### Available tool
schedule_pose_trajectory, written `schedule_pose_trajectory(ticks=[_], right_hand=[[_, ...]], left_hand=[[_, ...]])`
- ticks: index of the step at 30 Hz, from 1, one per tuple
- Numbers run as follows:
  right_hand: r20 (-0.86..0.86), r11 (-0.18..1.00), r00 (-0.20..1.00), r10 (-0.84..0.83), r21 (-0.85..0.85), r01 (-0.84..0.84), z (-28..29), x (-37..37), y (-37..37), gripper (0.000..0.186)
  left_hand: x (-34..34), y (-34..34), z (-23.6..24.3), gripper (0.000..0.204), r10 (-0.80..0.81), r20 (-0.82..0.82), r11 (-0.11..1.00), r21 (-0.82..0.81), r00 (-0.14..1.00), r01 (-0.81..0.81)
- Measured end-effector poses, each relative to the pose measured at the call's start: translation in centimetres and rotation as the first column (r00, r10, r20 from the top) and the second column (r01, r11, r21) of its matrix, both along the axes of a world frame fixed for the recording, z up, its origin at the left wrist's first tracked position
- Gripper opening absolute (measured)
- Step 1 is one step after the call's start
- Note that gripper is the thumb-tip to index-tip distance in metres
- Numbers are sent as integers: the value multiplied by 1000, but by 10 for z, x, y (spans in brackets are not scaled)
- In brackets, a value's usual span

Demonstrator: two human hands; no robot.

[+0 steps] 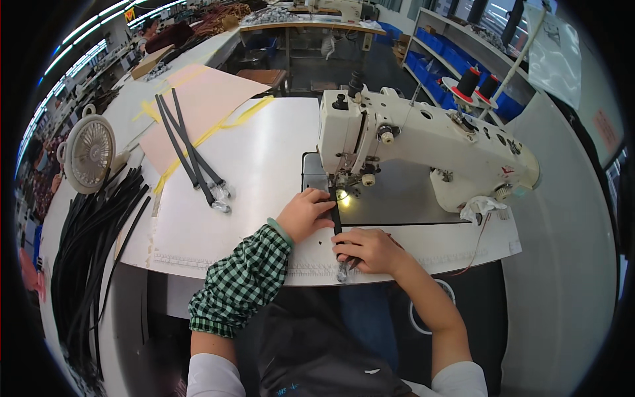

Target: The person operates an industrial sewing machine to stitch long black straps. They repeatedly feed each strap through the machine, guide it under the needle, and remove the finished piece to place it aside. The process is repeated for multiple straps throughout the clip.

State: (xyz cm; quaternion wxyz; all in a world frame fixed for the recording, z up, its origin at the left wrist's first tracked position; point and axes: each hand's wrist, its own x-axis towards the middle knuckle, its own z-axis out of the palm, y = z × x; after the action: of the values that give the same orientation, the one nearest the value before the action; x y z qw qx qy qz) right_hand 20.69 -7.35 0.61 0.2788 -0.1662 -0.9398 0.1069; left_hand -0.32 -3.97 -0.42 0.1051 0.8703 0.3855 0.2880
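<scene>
A white sewing machine (pixel 403 132) stands on the table, its lit needle area over a steel plate. A narrow black strap (pixel 336 217) runs from under the presser foot toward the table's front edge, ending in a plastic-wrapped piece (pixel 342 272). My left hand (pixel 306 215), below a green checked sleeve cover, has its fingers on the strap just in front of the foot. Closer to me, my right hand (pixel 367 251) grips the same strap above its wrapped end. Several more black straps (pixel 185 142) with wrapped ends lie to the left, partly on pink paper (pixel 208 92).
A bundle of long black strips (pixel 86 251) hangs over the left table edge beside a small fan (pixel 90 149). Thread cones (pixel 468 83) stand behind the machine. Shelves with blue bins (pixel 430 66) are at the back right; more worktables (pixel 301 24) and chairs are behind.
</scene>
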Motion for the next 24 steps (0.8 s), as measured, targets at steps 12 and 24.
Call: schedule_pose_trajectory(ticks=[12, 24], right_hand=[[-115, 1000, 993, -26, -9, 25, -2, -1, 4, 22], [22, 981, 989, -149, -123, 151, 1, 1, 31, 32]], left_hand=[[2, 2, 0, 35, -3, 37, 1000, 29, 999, 2], [5, 6, 0, 23, 15, 43, 998, 59, 999, -17]])
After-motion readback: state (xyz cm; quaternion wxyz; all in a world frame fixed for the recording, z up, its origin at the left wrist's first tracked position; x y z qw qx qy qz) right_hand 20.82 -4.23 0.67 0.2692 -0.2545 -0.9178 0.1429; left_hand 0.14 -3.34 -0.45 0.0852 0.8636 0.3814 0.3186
